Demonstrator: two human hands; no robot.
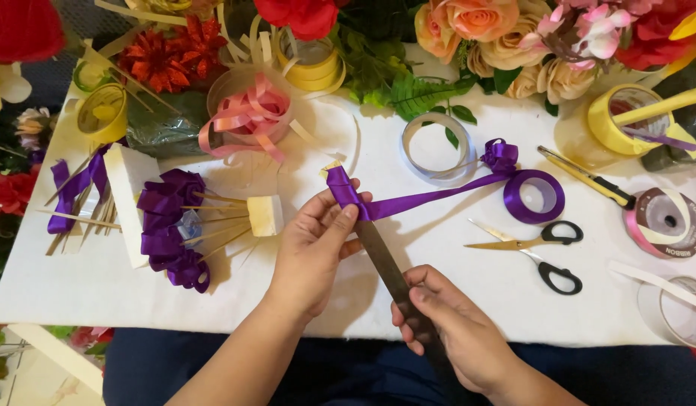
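Leftmost, purple ribbon flowers [171, 225] on thin sticks, stuck in a foam block [266, 215] on the white table [77, 286]. Next, left hand [314, 244] closed, pinching the purple ribbon [408, 201] down on the top end of a metal ruler [385, 267]. Right hand [457, 327] closed around the ruler's lower end. Farther right, ribbon running up to its spool [534, 196]; 1 pair of scissors [536, 248] just below, lying apart from both hands.
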